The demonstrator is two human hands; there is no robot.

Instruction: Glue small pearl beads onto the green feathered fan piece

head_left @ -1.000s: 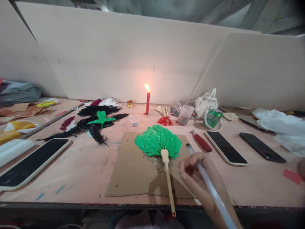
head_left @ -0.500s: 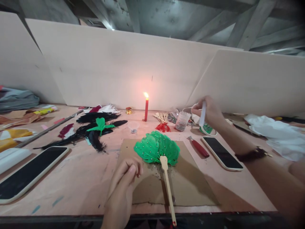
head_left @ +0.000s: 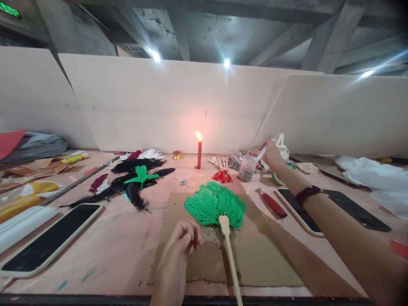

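A fan of green feathers (head_left: 210,204) dotted with small pearly beads lies on a brown cardboard sheet (head_left: 267,263). Its pale wooden handle (head_left: 230,263) points toward me. Beside the fan's left edge is my left hand (head_left: 182,244), fingers curled in and nothing visible in them. My right hand (head_left: 269,153) reaches to the back right and grips a slim white stick (head_left: 261,154). The stick's lower end is at the rim of a clear plastic cup (head_left: 246,168); whether it goes inside I cannot tell. White looped cord (head_left: 281,146) lies behind that hand.
A lit red candle (head_left: 199,153) stands at the back. Black feathers (head_left: 134,178) lie left; small wooden sticks with red tassels (head_left: 222,176) lie near the cup. A red-handled cutter (head_left: 272,204) and phones (head_left: 54,238) flank the cardboard. White boards (head_left: 178,106) stand behind.
The camera view has shifted, so the table sits lower and slightly right. My right hand has moved left with the white stick to the cup. My left hand keeps its place beside the fan.
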